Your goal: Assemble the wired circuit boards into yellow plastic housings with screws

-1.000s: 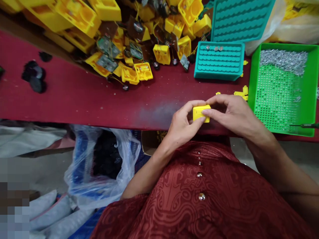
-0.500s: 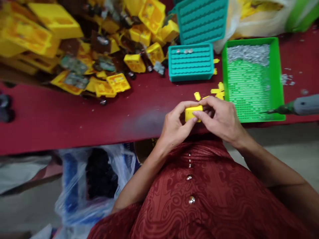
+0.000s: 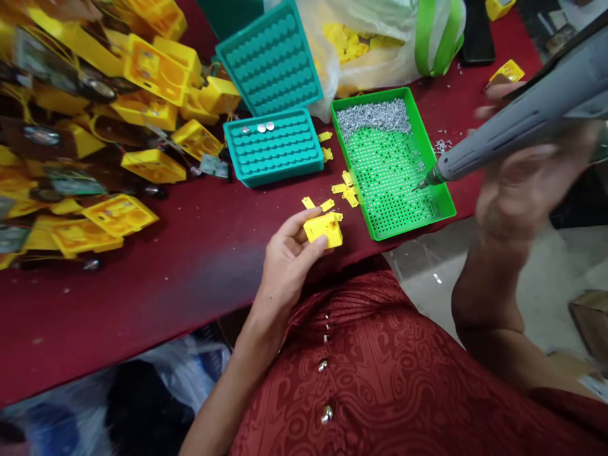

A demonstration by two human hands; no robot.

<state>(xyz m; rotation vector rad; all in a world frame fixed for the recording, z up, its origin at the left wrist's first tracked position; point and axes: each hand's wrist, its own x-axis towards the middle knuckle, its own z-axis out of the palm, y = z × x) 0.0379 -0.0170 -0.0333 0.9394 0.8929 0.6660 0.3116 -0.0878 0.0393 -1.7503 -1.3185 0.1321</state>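
My left hand [image 3: 287, 256] pinches a small yellow plastic case [image 3: 323, 230] between thumb and fingers, above the table's front edge. On the right, my right hand [image 3: 527, 171] is wrapped around a grey electric screwdriver [image 3: 508, 114]; motion blurs the fingers. Its bit points down-left over the green tray [image 3: 403, 227], whose perforated insert holds screws in its holes. A heap of loose silver screws [image 3: 375, 117] fills the tray's far end. Small yellow plastic pieces [image 3: 350, 195] lie between the tray and the case.
A teal grooved box [image 3: 280, 174] with several round metal pieces stands behind my left hand, its lid-like teal panel [image 3: 273, 60] propped up. Yellow housings [image 3: 154, 69] with wires and circuit boards pile up at left. A plastic bag [image 3: 380, 69] of yellow parts sits at the back.
My right hand has left the yellow case and moved right onto the electric screwdriver. My left hand still holds the case. The camera view has turned and shifted right.
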